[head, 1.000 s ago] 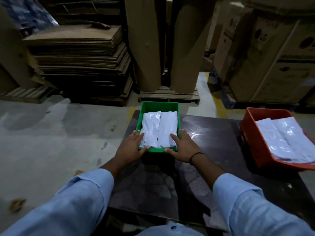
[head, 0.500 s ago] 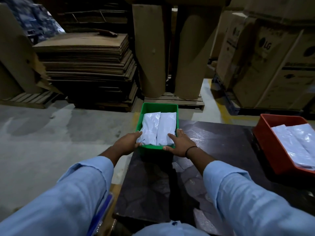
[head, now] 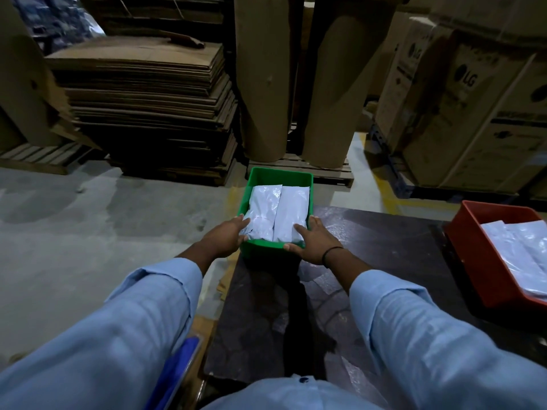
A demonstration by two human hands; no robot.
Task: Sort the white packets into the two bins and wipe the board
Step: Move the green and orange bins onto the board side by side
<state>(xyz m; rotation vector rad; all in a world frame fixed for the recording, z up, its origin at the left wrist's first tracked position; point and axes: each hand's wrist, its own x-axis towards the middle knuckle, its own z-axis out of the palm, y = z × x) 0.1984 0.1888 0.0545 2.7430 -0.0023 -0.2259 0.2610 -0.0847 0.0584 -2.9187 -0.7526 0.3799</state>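
A green bin [head: 281, 174] holds two white packets [head: 278, 214] side by side. It sits at the far left corner of the dark board [head: 370, 261], with its far end past the board's edge. My left hand [head: 225, 236] grips the bin's near left corner, fingers curled over the wall. At the near right corner my right hand [head: 313, 244] holds the rim, thumb on the front wall. A red bin [head: 473, 247] with more white packets [head: 521, 255] stands on the board's right side.
Concrete floor lies to the left of the board. Behind are a stack of flat cardboard sheets [head: 142, 93], two upright cardboard rolls [head: 266, 84] on a pallet, and large LG cartons [head: 473, 99] at the right. A blue object [head: 177, 368] shows near my left sleeve.
Both hands have slid the green bin away from me and leftward to the board's far left corner. The red bin has not moved on the board.
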